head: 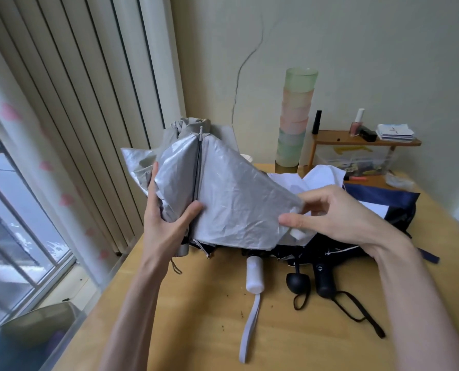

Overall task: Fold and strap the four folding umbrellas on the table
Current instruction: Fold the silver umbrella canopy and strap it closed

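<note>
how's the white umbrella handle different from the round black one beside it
Colour: the white handle is white, while the round black handle is black.
Shape: the white handle is a plain cylinder, and the round black handle is a squat knob on a thin neck.
Strap: the white handle trails a long, flat pale strap, whereas the round black handle has a short, thin cord loop.
Shared: both lie untouched on the wooden table.

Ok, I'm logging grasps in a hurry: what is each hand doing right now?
Left hand: grips the silver umbrella round its bundled middle.
Right hand: pinches the edge of that umbrella's canopy.
</note>
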The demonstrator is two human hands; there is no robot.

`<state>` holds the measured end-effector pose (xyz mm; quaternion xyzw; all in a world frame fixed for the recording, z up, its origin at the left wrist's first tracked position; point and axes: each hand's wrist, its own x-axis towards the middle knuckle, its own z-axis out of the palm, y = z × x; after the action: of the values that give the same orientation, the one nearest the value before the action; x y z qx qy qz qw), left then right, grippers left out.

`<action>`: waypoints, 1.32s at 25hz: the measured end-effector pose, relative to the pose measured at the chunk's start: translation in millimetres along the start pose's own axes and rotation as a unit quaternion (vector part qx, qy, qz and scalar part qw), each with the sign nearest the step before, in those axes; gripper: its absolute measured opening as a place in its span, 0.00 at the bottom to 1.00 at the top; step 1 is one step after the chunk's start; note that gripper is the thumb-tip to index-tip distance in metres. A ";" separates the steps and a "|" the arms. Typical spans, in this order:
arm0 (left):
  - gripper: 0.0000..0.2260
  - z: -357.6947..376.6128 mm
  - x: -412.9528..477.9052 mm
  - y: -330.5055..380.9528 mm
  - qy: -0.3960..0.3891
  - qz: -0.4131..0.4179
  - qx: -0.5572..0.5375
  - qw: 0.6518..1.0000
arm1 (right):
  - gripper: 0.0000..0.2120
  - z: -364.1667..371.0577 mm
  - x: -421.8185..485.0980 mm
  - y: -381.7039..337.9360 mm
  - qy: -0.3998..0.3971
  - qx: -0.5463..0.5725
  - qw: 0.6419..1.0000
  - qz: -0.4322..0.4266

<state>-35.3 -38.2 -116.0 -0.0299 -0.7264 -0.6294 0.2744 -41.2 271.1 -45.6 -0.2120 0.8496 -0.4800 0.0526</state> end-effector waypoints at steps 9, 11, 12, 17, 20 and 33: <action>0.45 16.5 0.1 -5.3 0.119 -0.001 -0.066 0.991 | 0.22 41.4 28.9 0.5 0.128 0.271 0.953 0.039; 0.46 15.6 0.2 -2.0 0.141 0.006 -0.080 0.987 | 0.14 48.9 34.7 5.4 0.135 0.247 0.959 0.039; 0.46 14.9 0.2 -0.2 0.150 0.009 -0.082 0.985 | 0.10 50.1 35.7 3.8 0.161 0.273 0.948 0.027; 0.45 18.4 0.0 3.2 0.167 0.008 -0.100 0.981 | 0.20 48.8 34.0 2.2 0.137 0.398 0.907 -0.007; 0.44 21.6 -2.0 4.6 0.161 0.008 -0.104 0.981 | 0.27 56.0 37.2 2.6 0.118 0.326 0.936 -0.054; 0.42 28.7 -6.4 6.6 0.160 -0.009 -0.111 0.981 | 0.14 57.3 42.5 12.6 0.189 0.295 0.935 -0.049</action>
<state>-37.6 -8.2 -114.5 0.0473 -0.5992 -0.7048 0.3768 -66.8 213.8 -81.8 -0.1338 0.6521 -0.7426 -0.0729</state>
